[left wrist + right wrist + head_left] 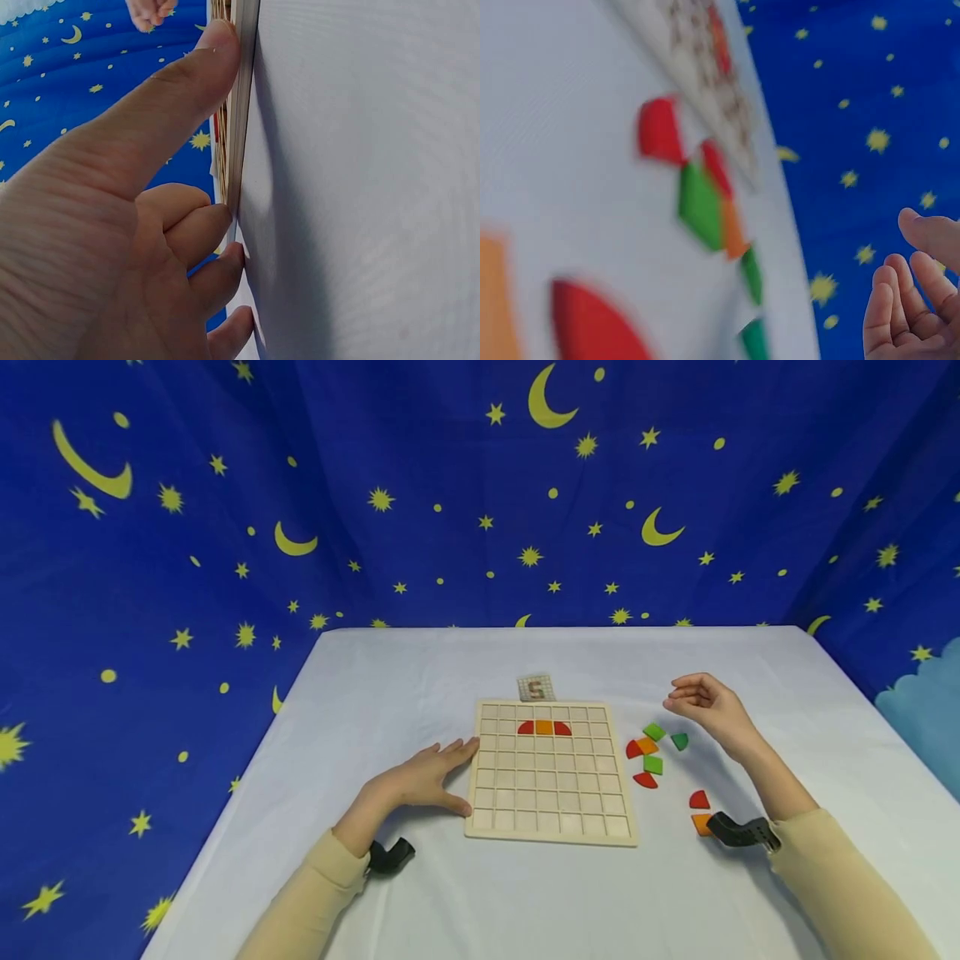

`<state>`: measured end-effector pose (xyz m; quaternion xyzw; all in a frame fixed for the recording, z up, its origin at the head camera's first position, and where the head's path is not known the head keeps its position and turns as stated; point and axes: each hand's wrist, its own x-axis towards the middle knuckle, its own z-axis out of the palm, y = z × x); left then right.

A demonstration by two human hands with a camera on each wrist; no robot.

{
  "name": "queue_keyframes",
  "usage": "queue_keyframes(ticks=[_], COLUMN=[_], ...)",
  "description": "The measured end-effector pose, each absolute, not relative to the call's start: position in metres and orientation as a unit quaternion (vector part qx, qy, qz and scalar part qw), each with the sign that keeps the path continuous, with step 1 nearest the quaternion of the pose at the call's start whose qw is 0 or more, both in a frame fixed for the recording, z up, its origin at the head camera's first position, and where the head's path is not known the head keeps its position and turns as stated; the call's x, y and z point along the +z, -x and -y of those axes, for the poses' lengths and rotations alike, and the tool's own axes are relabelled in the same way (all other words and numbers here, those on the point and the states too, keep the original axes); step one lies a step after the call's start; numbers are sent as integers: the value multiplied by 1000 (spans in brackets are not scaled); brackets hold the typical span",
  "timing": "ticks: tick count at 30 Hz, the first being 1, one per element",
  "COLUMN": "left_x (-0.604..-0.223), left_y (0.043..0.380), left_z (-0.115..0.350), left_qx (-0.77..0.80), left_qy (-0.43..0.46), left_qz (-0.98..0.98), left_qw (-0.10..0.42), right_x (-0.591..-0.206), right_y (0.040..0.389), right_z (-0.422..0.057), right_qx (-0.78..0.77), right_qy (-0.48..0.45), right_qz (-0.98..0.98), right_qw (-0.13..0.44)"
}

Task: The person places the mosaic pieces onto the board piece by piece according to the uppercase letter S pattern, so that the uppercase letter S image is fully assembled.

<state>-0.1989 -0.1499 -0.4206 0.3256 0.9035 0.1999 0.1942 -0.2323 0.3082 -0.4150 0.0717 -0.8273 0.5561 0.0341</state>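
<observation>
My left hand (pixel 427 777) touches the left edge of a pale wooden grid board (pixel 551 838), thumb and fingers spread apart. In the left wrist view the thumb (pixel 169 97) lies along the board's side. On the board's second row an orange square (pixel 544 727) sits between two red quarter-round tiles (pixel 526 727). My right hand (pixel 712 710) is raised right of the board, fingers loosely bent, holding nothing visible. Below and left of it lie loose tiles: green squares (pixel 654 732), a dark green quarter-round (pixel 679 741), an orange square (pixel 647 746) and red quarter-rounds (pixel 646 781).
A small patterned card (pixel 536 687) lies at the board's far edge. Nearer, another red quarter-round (pixel 699 799) and an orange square (pixel 701 824) lie by the right wrist's black camera mount (pixel 738 831). A blue starry cloth (pixel 465 485) hangs behind the white-covered table (pixel 405 668).
</observation>
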Motion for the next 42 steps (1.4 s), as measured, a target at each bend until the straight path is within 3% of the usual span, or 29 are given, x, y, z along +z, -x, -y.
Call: queue_keyframes(ticks=[21,33,42], left_x=[-422,-423,-423], left_y=[199,200,200], left_z=[149,149,149], left_qx=[196,189,185], left_qy=[-320,-320,-318], left_qz=[-906,-908,-910], left_qw=[193,192,192], right_x=[-455,-458,-432], right_y=[240,238,238], right_z=[-323,-321,-320], right_qx=[488,433,479], right_qy=[-206,-187,-185], right_qz=[847,881,858], right_qw=[-56,-24,6])
